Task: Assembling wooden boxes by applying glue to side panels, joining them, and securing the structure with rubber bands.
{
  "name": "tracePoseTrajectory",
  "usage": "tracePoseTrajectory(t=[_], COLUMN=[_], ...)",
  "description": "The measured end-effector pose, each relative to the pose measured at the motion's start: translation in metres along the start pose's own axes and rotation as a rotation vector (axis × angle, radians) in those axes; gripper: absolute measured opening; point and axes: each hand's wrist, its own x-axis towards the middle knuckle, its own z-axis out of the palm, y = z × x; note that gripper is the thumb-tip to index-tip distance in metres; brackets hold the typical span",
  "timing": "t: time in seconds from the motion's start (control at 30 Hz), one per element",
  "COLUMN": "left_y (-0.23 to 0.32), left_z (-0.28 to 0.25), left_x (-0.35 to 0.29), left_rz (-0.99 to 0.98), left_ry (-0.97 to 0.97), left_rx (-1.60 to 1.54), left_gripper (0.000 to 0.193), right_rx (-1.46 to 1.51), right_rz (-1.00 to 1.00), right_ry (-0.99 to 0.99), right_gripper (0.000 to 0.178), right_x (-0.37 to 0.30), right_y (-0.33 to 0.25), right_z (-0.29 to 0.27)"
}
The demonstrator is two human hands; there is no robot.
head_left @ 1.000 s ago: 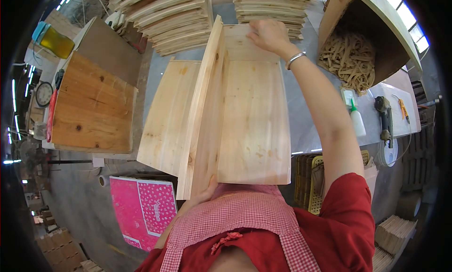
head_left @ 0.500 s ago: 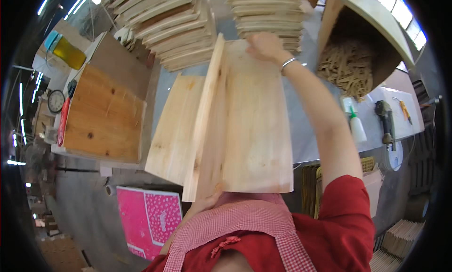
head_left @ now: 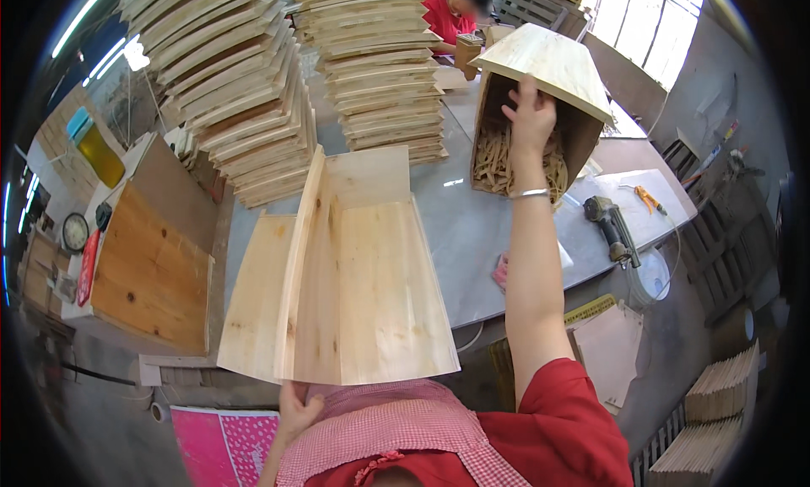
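Left hand (head_left: 299,411) — at the wooden assembly's (head_left: 384,293) near edge, grip unclear. Right hand (head_left: 531,120) — loosely open before the box (head_left: 561,61).

Head-worn fisheye, close, looking down

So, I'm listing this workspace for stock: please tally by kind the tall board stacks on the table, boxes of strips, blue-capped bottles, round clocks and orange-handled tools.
Tall board stacks: 2
Box of strips: 1
Blue-capped bottle: 1
Round clock: 1
Orange-handled tool: 1
Total: 6
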Motion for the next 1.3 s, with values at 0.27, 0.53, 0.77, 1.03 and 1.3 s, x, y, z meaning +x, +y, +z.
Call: tracePoseTrajectory(t=[0.27, 0.53, 0.77, 1.03, 1.3], left_y=[0.048, 0.104, 0.135, 0.131, 0.122], left_z=[-0.020, -0.020, 0.010, 0.049, 0.063], left_x=[0.021, 0.150, 0.301, 0.388, 0.415], left_rz=[0.077, 0.130, -0.031, -0.142, -0.194], left_ry=[0.104, 0.005, -0.103, -0.211, -0.217], left_rx=[-0.040, 0.090, 0.217, 0.497, 0.518], left_gripper=[0.087, 0.070, 0.066, 0.074, 0.068], right_rx=[0.299, 0.203, -0.223, -0.427, -0.448], right_rz=[0.030, -0.043, 0.025, 0.238, 0.232], right_ry=[0.155, 0.001, -0.147, -0.316, -0.440], right_gripper=[0.048, 0.042, 0.056, 0.044, 0.036], right_x=[0.046, -0.112, -0.292, -0.327, -0.331], right_y=[-0.020, -0.033, -0.081, -0.068, -0.057], right_z=[0.015, -0.095, -0.208, -0.220, -0.198])
